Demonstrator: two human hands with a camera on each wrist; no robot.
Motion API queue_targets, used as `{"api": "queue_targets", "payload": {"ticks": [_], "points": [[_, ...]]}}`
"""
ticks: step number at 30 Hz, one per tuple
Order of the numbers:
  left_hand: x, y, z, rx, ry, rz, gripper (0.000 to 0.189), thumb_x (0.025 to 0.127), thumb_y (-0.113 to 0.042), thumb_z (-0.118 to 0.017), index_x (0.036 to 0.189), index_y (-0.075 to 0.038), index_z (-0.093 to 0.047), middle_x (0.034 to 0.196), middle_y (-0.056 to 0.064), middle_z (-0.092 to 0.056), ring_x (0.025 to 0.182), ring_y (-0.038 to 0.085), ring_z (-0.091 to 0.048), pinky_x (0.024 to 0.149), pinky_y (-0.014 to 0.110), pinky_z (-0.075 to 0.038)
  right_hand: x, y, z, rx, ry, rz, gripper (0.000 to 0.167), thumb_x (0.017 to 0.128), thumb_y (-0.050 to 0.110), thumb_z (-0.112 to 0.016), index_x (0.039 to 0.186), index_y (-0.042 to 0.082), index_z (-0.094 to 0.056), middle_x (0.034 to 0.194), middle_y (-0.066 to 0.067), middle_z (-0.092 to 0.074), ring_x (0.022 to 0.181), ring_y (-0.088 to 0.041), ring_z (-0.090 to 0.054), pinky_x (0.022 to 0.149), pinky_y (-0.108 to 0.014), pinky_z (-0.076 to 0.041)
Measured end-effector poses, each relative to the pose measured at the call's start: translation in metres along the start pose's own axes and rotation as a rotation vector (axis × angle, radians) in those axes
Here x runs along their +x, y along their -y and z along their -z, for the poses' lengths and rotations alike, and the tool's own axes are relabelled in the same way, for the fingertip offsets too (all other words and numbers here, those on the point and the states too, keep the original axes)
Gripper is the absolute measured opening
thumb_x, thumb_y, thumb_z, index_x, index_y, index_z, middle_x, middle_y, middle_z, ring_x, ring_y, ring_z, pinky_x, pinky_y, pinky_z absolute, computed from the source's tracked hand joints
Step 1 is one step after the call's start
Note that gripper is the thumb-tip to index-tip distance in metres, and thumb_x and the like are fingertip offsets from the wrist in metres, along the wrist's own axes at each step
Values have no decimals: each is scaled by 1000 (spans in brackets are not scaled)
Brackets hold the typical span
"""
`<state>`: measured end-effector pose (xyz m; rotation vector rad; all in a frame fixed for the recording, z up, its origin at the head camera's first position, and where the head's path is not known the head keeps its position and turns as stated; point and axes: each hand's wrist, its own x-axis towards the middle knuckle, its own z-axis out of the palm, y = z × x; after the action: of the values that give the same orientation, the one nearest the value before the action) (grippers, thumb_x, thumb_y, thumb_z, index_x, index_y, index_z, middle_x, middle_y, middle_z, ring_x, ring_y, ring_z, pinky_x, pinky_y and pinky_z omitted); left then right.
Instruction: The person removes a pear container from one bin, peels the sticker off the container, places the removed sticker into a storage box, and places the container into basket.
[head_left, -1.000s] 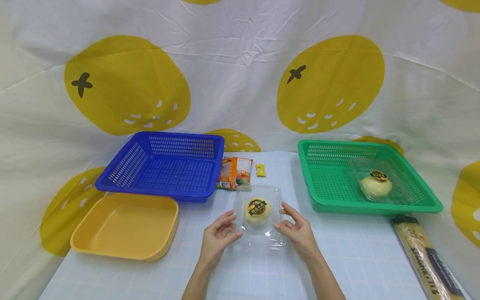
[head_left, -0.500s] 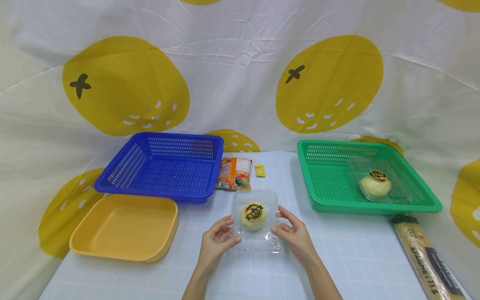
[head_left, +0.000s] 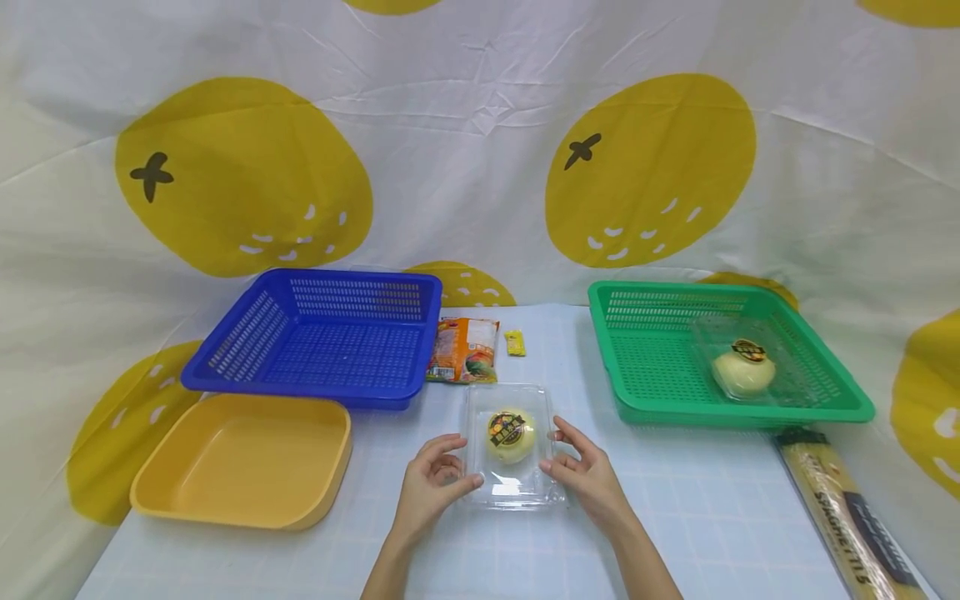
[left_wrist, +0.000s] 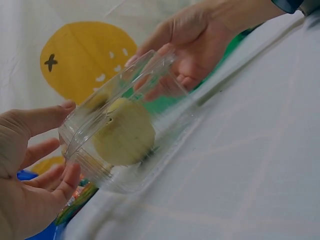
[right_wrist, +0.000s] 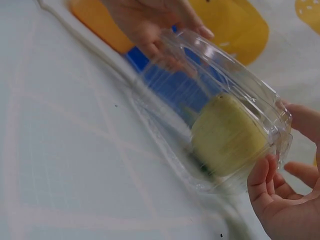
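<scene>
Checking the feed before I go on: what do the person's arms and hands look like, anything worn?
The left hand and right hand are bare: no gloves, rings or watch in the head view, forearms uncovered. The left wrist view shows a dark blue edge at the right wrist, perhaps a strap.

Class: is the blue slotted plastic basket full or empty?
Empty: the blue slotted plastic basket shows only its bare mesh floor in the head view.
</scene>
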<state>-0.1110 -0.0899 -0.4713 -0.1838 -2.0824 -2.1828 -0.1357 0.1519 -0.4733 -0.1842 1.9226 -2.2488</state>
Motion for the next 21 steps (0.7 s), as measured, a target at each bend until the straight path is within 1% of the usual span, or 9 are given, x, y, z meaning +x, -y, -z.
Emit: {"api": "queue_targets", "payload": {"ticks": [3,6,8,10,13,15,17,18,21], "points": [[2,-1,-1,41,-15,-53,48,64,10,-79,108,11,-62,115,23,-53,82,14,-53,70,23,-53,0,0,0,-3,9,-4,78,78,-7,-66,145,-3,-26,126,-24,-36,76,-7,-57,68,-17,-49],[6,-4,-3,100,-44,-86,44,64,10,-79,105,9,-64,110,21,-57,84,20,-52,70,27,-54,-1,-1,1,-9,15,-4,78,79,-6,-66,146,-2,-25,127,-25,-35,79,-8,-58,70,-18,-50],[8,-8,-6,139,-65,-93,42,64,10,-79,104,9,-65,108,21,-58,86,26,-53,71,30,-54,-1,-2,1,-15,15,-2,77,80,-6,-65,146,-2,-26,128,-26,-35,80,-8,-59,72,-18,-51],[9,-16,-10,174,-80,-103,39,65,10,-78,102,9,-65,106,22,-59,88,30,-53,72,32,-53,-1,-2,1,-19,9,-3,75,80,-6,-65,145,-2,-27,128,-25,-35,80,-8,-60,71,-18,-51],[12,-20,-15,213,-117,-97,36,64,10,-78,99,8,-67,105,21,-62,91,34,-54,73,35,-52,0,-3,1,-28,4,-4,73,81,-6,-65,145,-2,-29,129,-24,-36,80,-8,-60,71,-18,-51],[15,-18,-16,244,-145,-106,35,64,9,-79,97,6,-69,104,18,-63,94,31,-55,74,35,-51,0,-3,0,-32,3,-9,73,81,-6,-65,144,-2,-29,129,-24,-36,81,-9,-60,72,-19,-51],[19,-12,-17,265,-168,-115,34,65,6,-80,97,2,-70,105,14,-64,98,31,-56,75,36,-50,1,-3,-1,-39,3,-12,73,81,-5,-65,144,-1,-30,130,-24,-36,82,-9,-61,73,-20,-52],[22,-10,-17,279,-172,-124,33,65,3,-81,97,0,-71,106,13,-64,101,29,-56,76,35,-49,1,-3,-1,-40,2,-17,73,81,-5,-65,144,-1,-30,130,-24,-37,82,-9,-61,73,-20,-52],[29,-7,-18,310,-155,-144,32,68,-6,-82,98,-4,-72,116,13,-61,111,31,-51,82,39,-45,1,-3,-1,-46,-7,-28,73,81,-5,-66,144,0,-31,130,-24,-38,83,-10,-62,73,-21,-52]]}}
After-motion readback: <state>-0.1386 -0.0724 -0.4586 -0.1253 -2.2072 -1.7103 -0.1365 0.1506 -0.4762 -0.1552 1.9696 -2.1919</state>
